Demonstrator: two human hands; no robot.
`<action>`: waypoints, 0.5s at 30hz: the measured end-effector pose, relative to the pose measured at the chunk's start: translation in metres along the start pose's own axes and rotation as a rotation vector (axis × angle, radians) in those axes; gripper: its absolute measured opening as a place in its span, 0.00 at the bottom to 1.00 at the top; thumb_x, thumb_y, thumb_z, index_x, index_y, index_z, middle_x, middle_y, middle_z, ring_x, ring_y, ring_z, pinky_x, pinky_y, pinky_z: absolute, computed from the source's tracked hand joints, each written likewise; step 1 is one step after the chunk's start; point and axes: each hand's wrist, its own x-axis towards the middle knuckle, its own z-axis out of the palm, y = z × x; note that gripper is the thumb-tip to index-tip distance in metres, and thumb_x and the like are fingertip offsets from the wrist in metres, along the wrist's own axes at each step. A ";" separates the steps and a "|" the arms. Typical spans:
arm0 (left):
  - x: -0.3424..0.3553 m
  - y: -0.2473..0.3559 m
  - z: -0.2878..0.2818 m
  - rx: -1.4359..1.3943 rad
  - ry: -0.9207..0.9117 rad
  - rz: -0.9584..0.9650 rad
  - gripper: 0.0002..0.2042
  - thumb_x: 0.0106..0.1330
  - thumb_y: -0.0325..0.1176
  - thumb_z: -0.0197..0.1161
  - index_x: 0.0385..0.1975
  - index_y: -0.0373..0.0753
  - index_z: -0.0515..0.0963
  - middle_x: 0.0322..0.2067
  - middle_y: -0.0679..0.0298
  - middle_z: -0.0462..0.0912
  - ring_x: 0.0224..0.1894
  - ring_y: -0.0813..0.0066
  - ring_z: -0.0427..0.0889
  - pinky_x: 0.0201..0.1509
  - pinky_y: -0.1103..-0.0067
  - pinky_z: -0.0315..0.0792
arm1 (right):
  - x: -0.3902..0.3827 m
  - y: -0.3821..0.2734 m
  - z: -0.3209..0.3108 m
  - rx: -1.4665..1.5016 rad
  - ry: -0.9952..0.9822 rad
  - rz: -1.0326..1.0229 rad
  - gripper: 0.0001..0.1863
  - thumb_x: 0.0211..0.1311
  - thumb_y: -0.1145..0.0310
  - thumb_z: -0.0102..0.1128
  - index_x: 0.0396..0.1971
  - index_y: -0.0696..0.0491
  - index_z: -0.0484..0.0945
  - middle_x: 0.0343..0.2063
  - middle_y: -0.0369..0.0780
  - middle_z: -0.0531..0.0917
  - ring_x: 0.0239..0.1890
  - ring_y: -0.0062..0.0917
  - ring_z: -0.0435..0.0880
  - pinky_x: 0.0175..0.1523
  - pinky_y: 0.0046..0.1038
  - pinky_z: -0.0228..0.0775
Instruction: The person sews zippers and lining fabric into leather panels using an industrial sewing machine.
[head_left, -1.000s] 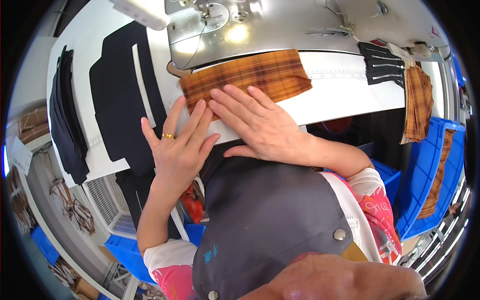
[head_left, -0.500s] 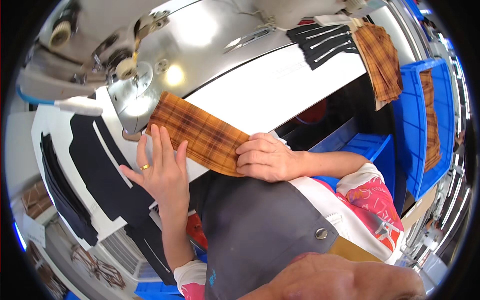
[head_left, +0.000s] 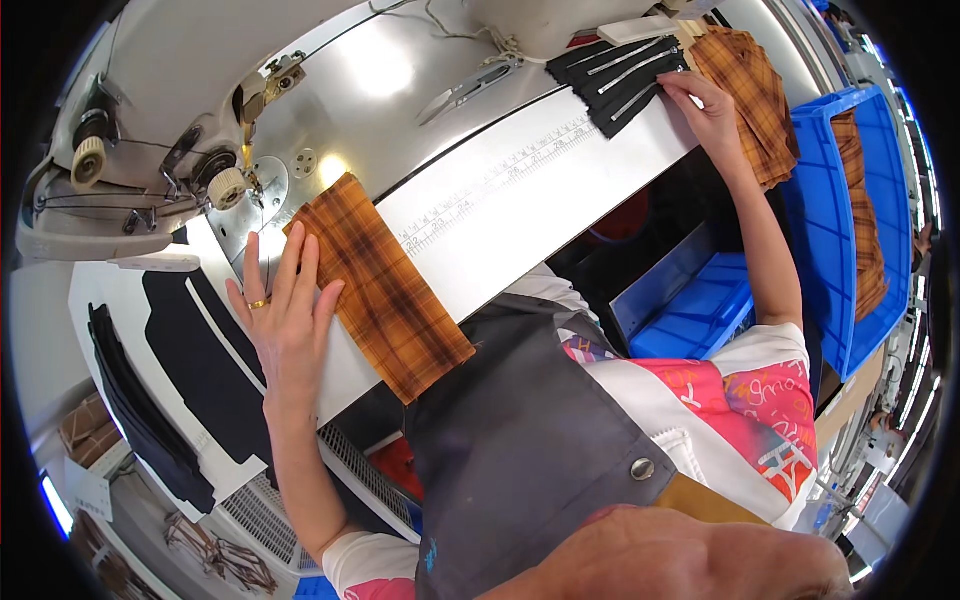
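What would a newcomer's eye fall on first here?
Probably the long orange-brown plaid fabric strip at centre-left, the left hand spread at its left edge. Next, the white-striped black fabric pieces at upper right, the right hand at their edge. Farther right, a bright-blue plastic crate holds brown plaid cloth.

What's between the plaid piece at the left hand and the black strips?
In the head view, white tabletop with a ruler scale separates plaid piece from black strips.
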 end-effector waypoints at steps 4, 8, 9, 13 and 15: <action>-0.002 -0.001 0.001 -0.001 0.010 -0.001 0.25 0.61 0.41 0.64 0.59 0.46 0.73 0.62 0.74 0.69 0.71 0.63 0.53 0.72 0.52 0.39 | 0.008 -0.011 -0.008 -0.098 -0.026 -0.035 0.07 0.59 0.77 0.60 0.37 0.57 0.82 0.31 0.40 0.84 0.37 0.27 0.83 0.43 0.26 0.74; -0.004 -0.002 0.001 0.000 0.011 0.003 0.25 0.61 0.41 0.64 0.59 0.45 0.73 0.61 0.73 0.70 0.71 0.63 0.53 0.72 0.52 0.38 | -0.004 -0.012 -0.016 -0.331 -0.129 -0.150 0.06 0.58 0.77 0.60 0.36 0.57 0.81 0.30 0.41 0.81 0.35 0.33 0.82 0.42 0.27 0.74; -0.004 -0.002 0.001 0.002 0.015 0.010 0.25 0.61 0.41 0.64 0.59 0.45 0.73 0.62 0.73 0.69 0.71 0.63 0.53 0.72 0.52 0.38 | -0.008 -0.010 -0.017 -0.286 -0.132 -0.156 0.06 0.58 0.77 0.60 0.35 0.56 0.81 0.30 0.42 0.80 0.35 0.34 0.82 0.41 0.27 0.73; -0.004 0.000 0.001 0.007 0.018 0.014 0.25 0.61 0.42 0.64 0.59 0.46 0.73 0.62 0.75 0.70 0.71 0.64 0.54 0.72 0.52 0.38 | -0.003 -0.002 -0.023 -0.214 -0.149 -0.133 0.06 0.59 0.77 0.60 0.36 0.57 0.82 0.31 0.40 0.81 0.34 0.29 0.82 0.40 0.25 0.72; -0.004 -0.001 0.004 0.022 0.025 0.018 0.25 0.61 0.42 0.64 0.59 0.46 0.73 0.62 0.75 0.70 0.71 0.64 0.54 0.72 0.52 0.37 | 0.004 0.007 -0.025 0.000 -0.009 -0.057 0.07 0.60 0.77 0.60 0.37 0.58 0.82 0.30 0.37 0.81 0.33 0.22 0.81 0.39 0.23 0.72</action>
